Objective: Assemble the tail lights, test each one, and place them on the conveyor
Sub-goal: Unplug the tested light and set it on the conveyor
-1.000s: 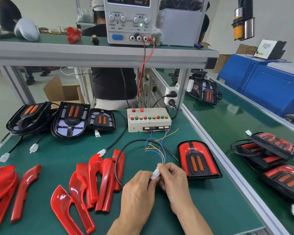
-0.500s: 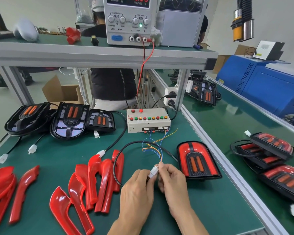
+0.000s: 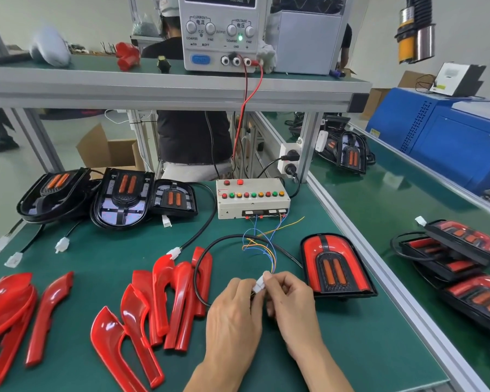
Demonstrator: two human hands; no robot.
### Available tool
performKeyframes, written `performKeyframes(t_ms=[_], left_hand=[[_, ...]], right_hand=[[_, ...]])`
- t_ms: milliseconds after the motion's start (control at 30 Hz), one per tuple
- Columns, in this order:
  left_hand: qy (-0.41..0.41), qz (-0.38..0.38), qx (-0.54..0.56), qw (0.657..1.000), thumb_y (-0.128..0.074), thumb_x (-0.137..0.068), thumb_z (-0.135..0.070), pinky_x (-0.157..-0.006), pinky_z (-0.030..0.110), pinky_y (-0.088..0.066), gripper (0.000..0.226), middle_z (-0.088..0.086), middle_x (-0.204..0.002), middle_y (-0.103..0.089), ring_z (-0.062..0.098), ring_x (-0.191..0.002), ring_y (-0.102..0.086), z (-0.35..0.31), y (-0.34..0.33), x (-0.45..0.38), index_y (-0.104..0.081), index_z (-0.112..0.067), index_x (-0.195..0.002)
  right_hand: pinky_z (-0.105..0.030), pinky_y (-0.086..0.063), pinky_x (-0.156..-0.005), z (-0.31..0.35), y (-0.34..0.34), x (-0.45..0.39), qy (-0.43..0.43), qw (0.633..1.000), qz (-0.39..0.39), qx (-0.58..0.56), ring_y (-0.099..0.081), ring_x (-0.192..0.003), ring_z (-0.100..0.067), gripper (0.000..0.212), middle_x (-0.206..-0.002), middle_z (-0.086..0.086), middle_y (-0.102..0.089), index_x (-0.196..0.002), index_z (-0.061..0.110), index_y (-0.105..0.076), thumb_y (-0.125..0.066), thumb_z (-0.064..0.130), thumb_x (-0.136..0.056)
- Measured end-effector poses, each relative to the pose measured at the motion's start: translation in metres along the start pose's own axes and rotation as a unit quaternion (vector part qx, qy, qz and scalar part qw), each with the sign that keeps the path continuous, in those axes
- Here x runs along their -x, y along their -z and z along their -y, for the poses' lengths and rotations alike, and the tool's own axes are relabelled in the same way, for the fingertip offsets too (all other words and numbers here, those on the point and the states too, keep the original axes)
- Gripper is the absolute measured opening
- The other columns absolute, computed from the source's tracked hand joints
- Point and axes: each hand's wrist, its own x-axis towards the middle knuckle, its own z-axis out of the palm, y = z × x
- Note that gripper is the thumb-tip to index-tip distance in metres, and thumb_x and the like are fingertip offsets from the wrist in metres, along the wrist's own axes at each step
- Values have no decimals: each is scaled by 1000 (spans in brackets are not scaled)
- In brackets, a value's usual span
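Both hands meet at about 6 o'clock on the green bench: the left hand (image 3: 232, 315) and the right hand (image 3: 290, 302) each pinch one side of a white wire connector (image 3: 260, 284), so the job appears to be at the test stage, though whether the two halves are fully seated cannot be told. Thin coloured wires (image 3: 262, 244) run from the connector up to the button test box (image 3: 252, 198) at 12 o'clock, and a black cable (image 3: 207, 260) loops round toward the assembled tail light (image 3: 335, 264), which lies face up at 3 o'clock, just beside the right hand, its red lens fitted. None of its lamps looks clearly lit. Further right, on the conveyor (image 3: 379, 210), several finished tail lights (image 3: 461, 244) are already stacked. Much seems left: three unlensed black housings (image 3: 122, 202) wait at 10 o'clock, and loose red lens pieces (image 3: 178, 295) lie spread from 7 to 9 o'clock.
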Motion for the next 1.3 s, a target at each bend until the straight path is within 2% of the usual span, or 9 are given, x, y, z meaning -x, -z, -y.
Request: performKeyframes(t_ms=[167,267,400,533,667,767,1067,1300], left_hand=[[7,-6,7,1000,-77,-86,-7,-47,40,-45,17,-2,-71,-56,21,-56,-52,2,0,1,-64,-10,-77],[9,-13,28,999,-67,-95,-18,-50,41,-47,15,-5,-74,-57,18,-59,-54,0,3,2,-65,-12,-81],[19,-17,35,999,-47,-101,-37,-53,34,-46,31,-9,-77,-57,13,-62,-55,-5,5,2,-62,-18,-83],[23,15,6,1000,-32,-103,-44,-53,32,-41,41,-8,-76,-54,15,-60,-53,-5,2,1,-58,-19,-83],[6,26,12,1000,-31,-105,-43,-53,38,-45,42,-8,-76,-51,17,-59,-51,-3,0,-1,-55,-18,-81],[12,37,46,998,-29,-105,-47,-55,36,-45,42,-10,-77,-49,11,-62,-50,-1,-1,-1,-51,-21,-80],[12,47,111,993,-32,-104,-47,-55,33,-43,38,-11,-74,-48,12,-63,-52,-1,1,-1,-46,-24,-77],[16,59,128,990,-33,-104,-46,-58,32,-43,39,-12,-75,-49,11,-65,-53,1,0,-1,-48,-22,-77]], right_hand=[[-21,-37,-48,-3,2,-3,-6,1000,14,-10,-44,-50,-14,29,-55,-1,-55,-74,19,-70,-66,35,-98],[-18,-37,-50,-2,6,-2,10,998,65,-24,-45,-52,-12,24,-60,3,-58,-88,24,-75,-64,45,-94],[-17,-37,-54,-3,10,0,25,994,104,-37,-45,-55,-10,35,-67,1,-61,-102,27,-76,-62,56,-88],[-19,-42,-57,-2,9,1,43,991,118,-44,-47,-58,-13,35,-79,2,-70,-99,24,-73,-62,57,-90],[-21,-42,-56,-2,7,2,45,993,103,-43,-48,-58,-14,40,-74,-1,-64,-94,24,-70,-61,62,-89],[-22,-44,-57,-2,6,5,40,991,111,-63,-50,-59,-14,40,-75,0,-65,-92,23,-68,-59,62,-91],[-28,-48,-55,0,5,6,28,991,105,-78,-55,-60,-16,43,-75,-4,-65,-92,17,-67,-58,60,-92],[-27,-46,-54,1,5,6,28,990,100,-94,-52,-56,-17,40,-69,-6,-61,-88,18,-68,-60,57,-92]])
